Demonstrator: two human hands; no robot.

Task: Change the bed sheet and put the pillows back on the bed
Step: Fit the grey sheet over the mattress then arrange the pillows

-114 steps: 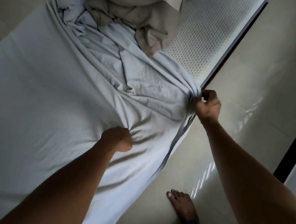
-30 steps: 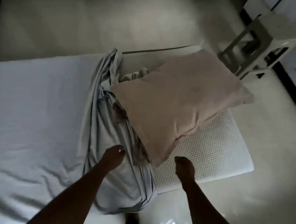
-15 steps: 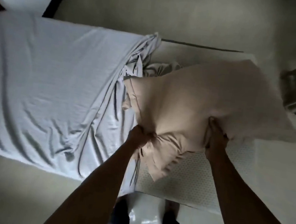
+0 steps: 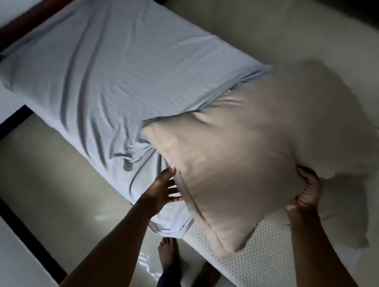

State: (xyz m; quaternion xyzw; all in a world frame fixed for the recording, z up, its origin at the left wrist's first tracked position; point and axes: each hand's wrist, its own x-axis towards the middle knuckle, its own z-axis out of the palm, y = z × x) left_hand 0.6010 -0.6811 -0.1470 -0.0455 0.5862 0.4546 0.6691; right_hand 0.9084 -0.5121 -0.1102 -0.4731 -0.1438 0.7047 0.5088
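A beige pillow (image 4: 252, 154) is lifted above the bed, blurred from motion. My right hand (image 4: 306, 193) grips its near right edge, fingers curled into the fabric. My left hand (image 4: 164, 188) is beside the pillow's near left edge with fingers spread, the thumb touching the cover. A pale blue sheet (image 4: 112, 65) covers most of the mattress, bunched where it ends under the pillow. The bare white mattress (image 4: 264, 247) with a honeycomb pattern shows at the near right end.
A dark wooden bed frame (image 4: 46, 9) runs along the far left side. Pale tiled floor (image 4: 64, 172) lies beside the bed, with a dark strip across it. My bare feet (image 4: 167, 255) stand at the mattress edge.
The pillow has been lifted and swung left over the sheet's bunched end. My left hand has let go of its corner and spread open. The view has turned toward the bed's far end.
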